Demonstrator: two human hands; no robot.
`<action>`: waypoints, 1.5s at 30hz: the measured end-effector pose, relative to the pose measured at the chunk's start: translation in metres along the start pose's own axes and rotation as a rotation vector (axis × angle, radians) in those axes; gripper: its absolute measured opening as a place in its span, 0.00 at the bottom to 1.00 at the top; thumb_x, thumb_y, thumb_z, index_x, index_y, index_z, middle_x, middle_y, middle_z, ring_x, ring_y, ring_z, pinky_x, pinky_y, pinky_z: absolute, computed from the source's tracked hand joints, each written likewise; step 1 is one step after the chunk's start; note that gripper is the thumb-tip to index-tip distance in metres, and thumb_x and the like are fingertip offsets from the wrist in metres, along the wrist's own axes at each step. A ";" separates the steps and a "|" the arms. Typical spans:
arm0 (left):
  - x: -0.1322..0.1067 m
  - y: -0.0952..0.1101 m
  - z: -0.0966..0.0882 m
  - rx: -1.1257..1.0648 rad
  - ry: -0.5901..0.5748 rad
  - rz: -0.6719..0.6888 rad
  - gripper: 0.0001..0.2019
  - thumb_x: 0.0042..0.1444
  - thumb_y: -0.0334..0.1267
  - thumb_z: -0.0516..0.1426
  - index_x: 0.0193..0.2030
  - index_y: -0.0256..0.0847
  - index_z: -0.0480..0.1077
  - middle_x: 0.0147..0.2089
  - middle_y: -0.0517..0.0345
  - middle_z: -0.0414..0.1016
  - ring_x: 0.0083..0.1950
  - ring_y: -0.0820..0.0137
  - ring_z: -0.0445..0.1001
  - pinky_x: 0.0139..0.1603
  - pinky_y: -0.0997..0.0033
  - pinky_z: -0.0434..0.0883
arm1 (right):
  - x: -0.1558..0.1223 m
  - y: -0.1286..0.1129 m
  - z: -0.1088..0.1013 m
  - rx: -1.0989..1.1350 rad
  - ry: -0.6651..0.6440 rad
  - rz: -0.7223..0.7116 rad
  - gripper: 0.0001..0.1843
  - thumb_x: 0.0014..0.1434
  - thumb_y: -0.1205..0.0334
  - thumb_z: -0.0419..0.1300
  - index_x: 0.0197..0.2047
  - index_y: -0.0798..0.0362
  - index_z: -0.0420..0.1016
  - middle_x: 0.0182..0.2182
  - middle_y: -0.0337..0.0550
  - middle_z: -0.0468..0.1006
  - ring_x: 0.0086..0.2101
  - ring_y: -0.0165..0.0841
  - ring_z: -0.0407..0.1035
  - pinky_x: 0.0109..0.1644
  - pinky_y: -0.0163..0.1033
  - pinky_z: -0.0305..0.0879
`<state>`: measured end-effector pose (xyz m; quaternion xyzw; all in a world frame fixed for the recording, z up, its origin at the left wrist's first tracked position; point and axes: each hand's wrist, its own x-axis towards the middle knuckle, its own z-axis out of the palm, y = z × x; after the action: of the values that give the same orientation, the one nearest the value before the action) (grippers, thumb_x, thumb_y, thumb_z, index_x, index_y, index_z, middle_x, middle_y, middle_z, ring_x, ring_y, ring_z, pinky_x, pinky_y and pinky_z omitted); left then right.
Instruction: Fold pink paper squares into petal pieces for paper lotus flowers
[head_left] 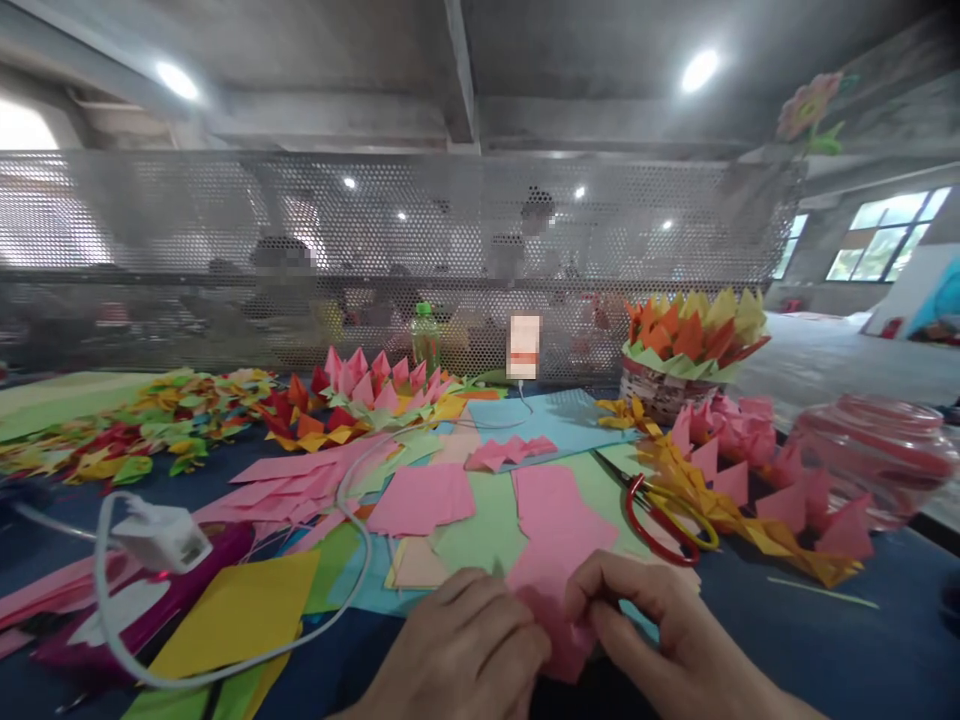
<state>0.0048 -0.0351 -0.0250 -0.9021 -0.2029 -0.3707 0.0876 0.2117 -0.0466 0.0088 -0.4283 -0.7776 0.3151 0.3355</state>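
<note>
A sheet of pink paper [559,580] lies at the bottom middle, between my two hands. My left hand [472,640] has its fingers curled together over the left edge of this sheet. At the right edge, my right hand [652,610] pinches the paper between thumb and forefinger. Just beyond are another pink sheet [424,500] and pale green paper [480,530]. Scissors [660,520] with red and yellow handles lie beyond my right hand. A short strip of folded pink pieces [512,452] rests farther back on a blue sheet [589,415].
Folded pink and orange chains [757,480] run along the right, beside a clear jar [874,450] and a basket [656,385]. At left lie a white cable [367,540], a purple power strip [217,560] and yellow paper [240,610]. A perforated metal screen [450,250] closes the back.
</note>
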 end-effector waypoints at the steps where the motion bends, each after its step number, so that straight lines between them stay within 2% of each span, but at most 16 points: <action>1: 0.001 0.000 -0.002 0.009 -0.005 -0.008 0.08 0.57 0.22 0.52 0.36 0.36 0.69 0.31 0.55 0.74 0.32 0.68 0.70 0.36 0.67 0.67 | -0.001 -0.002 0.000 -0.014 0.015 -0.011 0.11 0.59 0.71 0.51 0.31 0.53 0.73 0.25 0.35 0.76 0.27 0.27 0.68 0.33 0.30 0.63; 4: 0.003 0.001 -0.009 0.023 -0.030 -0.038 0.09 0.57 0.22 0.51 0.38 0.35 0.70 0.32 0.55 0.74 0.34 0.67 0.71 0.36 0.66 0.68 | -0.004 -0.010 -0.004 -0.032 0.015 -0.039 0.13 0.56 0.74 0.51 0.31 0.53 0.74 0.27 0.36 0.78 0.29 0.27 0.71 0.35 0.29 0.65; 8: 0.004 0.005 -0.017 0.041 -0.027 -0.101 0.10 0.59 0.23 0.50 0.39 0.36 0.71 0.33 0.55 0.75 0.34 0.68 0.71 0.37 0.67 0.68 | -0.008 -0.015 -0.011 -0.034 -0.006 -0.115 0.22 0.50 0.78 0.46 0.39 0.52 0.75 0.29 0.37 0.79 0.31 0.29 0.73 0.37 0.30 0.67; 13: 0.002 0.010 -0.022 -0.005 0.016 -0.156 0.10 0.61 0.24 0.51 0.38 0.37 0.72 0.34 0.55 0.76 0.36 0.68 0.71 0.40 0.66 0.67 | -0.004 0.001 -0.007 -0.174 0.091 -0.154 0.21 0.51 0.75 0.54 0.48 0.50 0.70 0.31 0.37 0.77 0.30 0.31 0.70 0.36 0.34 0.67; 17: -0.001 0.010 -0.023 -0.040 0.023 -0.175 0.10 0.60 0.22 0.51 0.38 0.37 0.72 0.37 0.55 0.77 0.38 0.67 0.70 0.43 0.64 0.66 | 0.002 0.012 -0.005 -0.198 0.030 -0.167 0.17 0.52 0.78 0.58 0.42 0.49 0.73 0.35 0.38 0.73 0.36 0.30 0.69 0.40 0.33 0.66; 21: -0.002 0.004 -0.026 -0.047 -0.012 -0.152 0.10 0.60 0.22 0.51 0.37 0.37 0.71 0.39 0.55 0.77 0.38 0.68 0.70 0.42 0.65 0.65 | 0.002 0.014 -0.009 -0.273 0.091 -0.271 0.13 0.57 0.77 0.56 0.36 0.49 0.75 0.35 0.40 0.68 0.35 0.30 0.67 0.38 0.33 0.63; 24: -0.001 -0.001 -0.026 -0.056 -0.046 -0.172 0.11 0.62 0.22 0.49 0.37 0.37 0.71 0.40 0.54 0.76 0.39 0.67 0.69 0.43 0.64 0.66 | 0.000 0.011 -0.011 -0.356 0.091 -0.378 0.12 0.60 0.75 0.54 0.36 0.50 0.74 0.37 0.42 0.69 0.36 0.30 0.66 0.37 0.34 0.62; 27: -0.001 -0.004 -0.024 -0.047 -0.106 -0.219 0.11 0.63 0.23 0.48 0.37 0.36 0.70 0.40 0.53 0.75 0.40 0.66 0.69 0.44 0.63 0.66 | -0.001 0.009 -0.010 -0.454 0.031 -0.426 0.12 0.60 0.76 0.54 0.35 0.49 0.74 0.36 0.41 0.72 0.36 0.32 0.67 0.38 0.36 0.62; 33: -0.003 -0.001 -0.021 -0.120 -0.245 -0.205 0.10 0.63 0.25 0.50 0.42 0.36 0.72 0.42 0.52 0.74 0.42 0.65 0.70 0.44 0.63 0.68 | 0.001 0.016 -0.006 -0.548 -0.015 -0.382 0.13 0.62 0.76 0.51 0.33 0.52 0.72 0.36 0.44 0.73 0.36 0.35 0.67 0.38 0.40 0.62; 38: -0.003 0.004 -0.025 -0.104 -0.239 -0.155 0.11 0.64 0.27 0.49 0.45 0.38 0.72 0.42 0.55 0.76 0.41 0.66 0.73 0.42 0.68 0.71 | -0.001 0.018 -0.003 -0.569 -0.075 -0.307 0.12 0.60 0.76 0.51 0.33 0.52 0.72 0.37 0.45 0.73 0.37 0.38 0.66 0.39 0.43 0.62; 42: -0.003 0.007 -0.026 -0.062 -0.224 -0.141 0.14 0.66 0.29 0.46 0.45 0.36 0.73 0.42 0.53 0.76 0.41 0.65 0.74 0.43 0.67 0.72 | -0.003 0.013 -0.003 -0.545 -0.166 -0.263 0.11 0.56 0.77 0.55 0.33 0.51 0.72 0.38 0.45 0.73 0.39 0.39 0.65 0.42 0.45 0.63; 45: -0.003 0.006 -0.026 -0.065 -0.242 -0.143 0.14 0.65 0.27 0.46 0.45 0.36 0.73 0.42 0.52 0.76 0.43 0.65 0.73 0.44 0.65 0.72 | -0.003 0.011 -0.005 -0.510 -0.190 -0.268 0.10 0.57 0.76 0.56 0.34 0.51 0.73 0.38 0.44 0.74 0.40 0.38 0.66 0.45 0.46 0.63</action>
<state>-0.0114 -0.0495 -0.0084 -0.9258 -0.2636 -0.2710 0.0065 0.2220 -0.0430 0.0022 -0.3609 -0.9091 0.1013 0.1816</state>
